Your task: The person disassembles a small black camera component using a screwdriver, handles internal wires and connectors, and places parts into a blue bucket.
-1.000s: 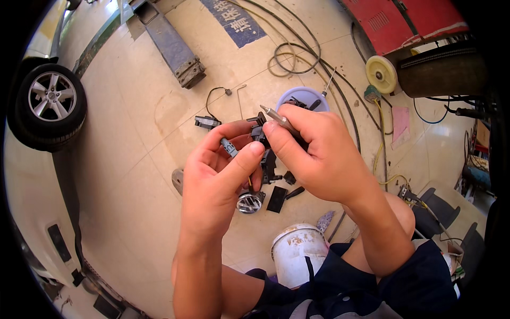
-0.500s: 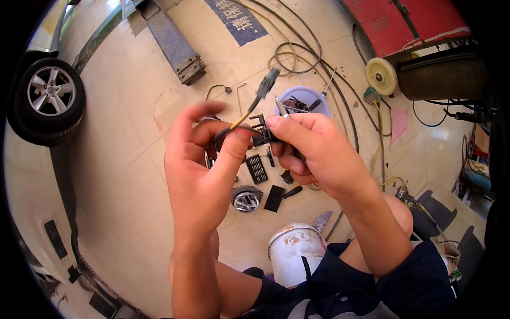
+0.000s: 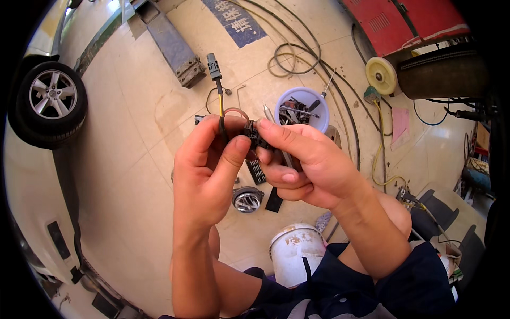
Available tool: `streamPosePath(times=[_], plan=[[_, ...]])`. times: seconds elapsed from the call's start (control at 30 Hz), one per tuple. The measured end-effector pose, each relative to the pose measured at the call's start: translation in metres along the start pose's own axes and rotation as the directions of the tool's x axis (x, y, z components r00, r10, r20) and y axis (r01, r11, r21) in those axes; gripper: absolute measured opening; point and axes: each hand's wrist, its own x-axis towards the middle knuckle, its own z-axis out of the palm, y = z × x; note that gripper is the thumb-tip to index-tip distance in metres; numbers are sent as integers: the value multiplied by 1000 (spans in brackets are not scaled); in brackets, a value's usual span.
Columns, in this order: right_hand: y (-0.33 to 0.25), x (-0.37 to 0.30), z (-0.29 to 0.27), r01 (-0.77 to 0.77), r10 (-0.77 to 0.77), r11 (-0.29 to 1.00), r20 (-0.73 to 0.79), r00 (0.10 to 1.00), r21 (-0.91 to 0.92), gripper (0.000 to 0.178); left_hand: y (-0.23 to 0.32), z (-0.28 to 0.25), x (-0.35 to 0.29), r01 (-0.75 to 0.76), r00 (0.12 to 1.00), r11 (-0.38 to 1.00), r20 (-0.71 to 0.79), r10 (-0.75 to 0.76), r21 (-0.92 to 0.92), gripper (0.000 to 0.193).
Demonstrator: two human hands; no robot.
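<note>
My left hand [image 3: 201,173] has its fingers curled round a cable [image 3: 221,106] with a yellow stretch, which rises to a grey connector plug [image 3: 213,67]. A reddish wire [image 3: 237,110] loops over toward a small black plastic part [image 3: 253,133]. My right hand [image 3: 319,165] pinches that part between thumb and fingers, against the left fingertips. It also holds a slim silver screwdriver [image 3: 268,112], pointing up and left away from the part. The part's lower side is hidden by fingers. Below lies a round chrome emblem piece [image 3: 247,201].
A pale bowl [image 3: 325,114] of screws and small tools stands beyond my right hand. Below my hands are a black bit case [image 3: 257,173] and a dark flat piece [image 3: 273,200]. A white bucket [image 3: 297,255] stands near my legs; a wheel [image 3: 52,95] lies left; hoses [image 3: 350,122] run right.
The grey plug has swung left and now points up. The black part has shifted slightly left and down, and my left fingers have curled in closer. The screwdriver has moved left with my right hand.
</note>
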Motion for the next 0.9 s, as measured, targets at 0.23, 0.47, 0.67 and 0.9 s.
streamPosePath(times=[0.23,0.47,0.67,0.9], plan=[[-2,-1,-4,-25,23,998,35,999,62,32,3,8,3,27,999,1000,-44,-28,-16,16],[2,-3,-8,-18,17,1000,23,1000,9,30,0,3,-2,78,997,997,-8,-78,14,14],[2,-5,-6,-18,18,1000,-21,1000,5,31,-2,4,-5,100,995,994,-15,-100,34,14],[7,-4,-15,9,-14,997,-76,997,-77,30,-11,5,-4,127,992,988,-15,-126,83,14]])
